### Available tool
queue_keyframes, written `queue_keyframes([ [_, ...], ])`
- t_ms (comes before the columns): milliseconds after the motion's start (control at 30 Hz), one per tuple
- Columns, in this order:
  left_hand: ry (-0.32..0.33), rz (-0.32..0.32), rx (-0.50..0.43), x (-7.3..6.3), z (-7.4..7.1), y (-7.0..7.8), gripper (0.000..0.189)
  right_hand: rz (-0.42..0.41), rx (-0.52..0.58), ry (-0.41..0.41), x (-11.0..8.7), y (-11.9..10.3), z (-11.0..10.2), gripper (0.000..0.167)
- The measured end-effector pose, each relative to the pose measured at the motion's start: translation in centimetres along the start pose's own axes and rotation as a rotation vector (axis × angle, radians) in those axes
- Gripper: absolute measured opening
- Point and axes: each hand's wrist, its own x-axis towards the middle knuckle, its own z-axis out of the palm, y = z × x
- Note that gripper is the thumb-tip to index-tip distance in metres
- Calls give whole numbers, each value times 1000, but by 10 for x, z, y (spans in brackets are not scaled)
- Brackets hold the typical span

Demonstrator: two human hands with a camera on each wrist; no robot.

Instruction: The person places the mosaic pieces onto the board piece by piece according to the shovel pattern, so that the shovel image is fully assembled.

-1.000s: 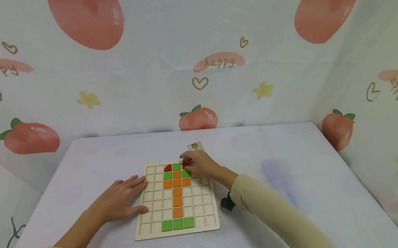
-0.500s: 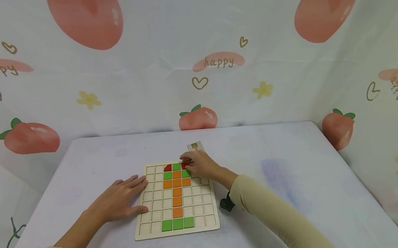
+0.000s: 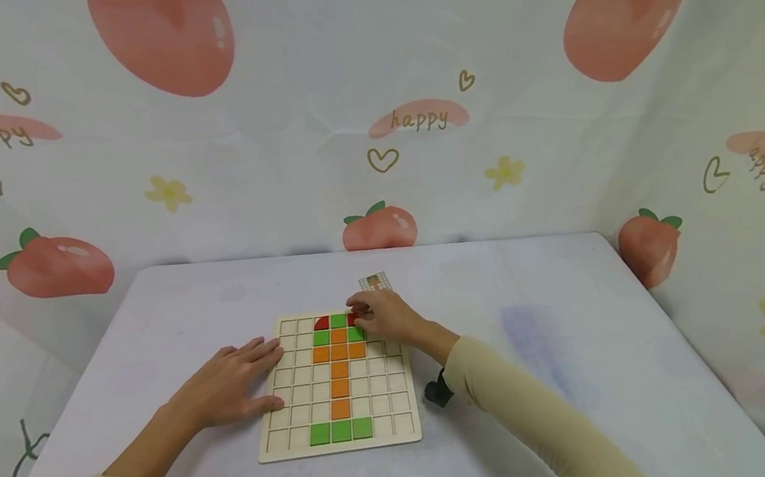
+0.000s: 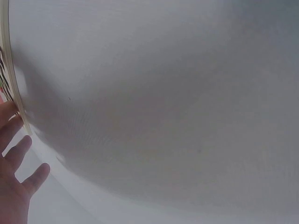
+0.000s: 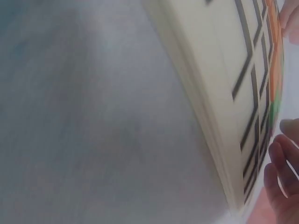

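Observation:
A pale wooden grid board (image 3: 377,385) lies flat on the white table. Orange tiles (image 3: 338,370) run up its middle in a cross-like shape, with several green tiles (image 3: 341,431) along the bottom row and more near the top. In the top row a rounded red tile (image 3: 322,324) sits left of a green one. My right hand (image 3: 387,317) pinches a second red tile (image 3: 353,320) on the other side, mostly hidden by the fingers. With spread fingers, my left hand (image 3: 233,381) rests at the board's left edge, fingertips and thumb on the rim.
Behind the right hand lies a small card (image 3: 375,280) with a printed grid pattern. A white fruit-print cloth (image 3: 300,161) hangs behind the table (image 3: 540,274). Dark straps with cameras sit on both wrists, and a thin green cord (image 3: 28,448) hangs at the left.
The right hand makes only tiny finger movements at the red tile, which shows slightly differently beside the fingertips. The left hand and board stay in place.

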Motion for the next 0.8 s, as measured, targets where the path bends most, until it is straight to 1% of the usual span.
queue_keyframes([
  [133, -8, 6, 3, 1, -1, -1, 83, -5, -23, 15, -8, 7, -13, 29],
  [300, -27, 7, 10, 4, -4, -4, 84, 27, -92, 21, -27, 26, -42, 33],
  [433, -31, 5, 7, 7, -6, -6, 84, 58, -148, 41, -48, 50, -71, 37],
  [633, -40, -6, 0, 8, -5, -7, 83, 96, -203, 72, -87, 82, -109, 40],
  [733, -39, -3, 11, 10, -7, -11, 80, 127, -240, 97, -104, 95, -124, 42],
  [800, -17, -15, 20, 11, -10, -16, 76, 159, -277, 124, -112, 102, -130, 45],
])
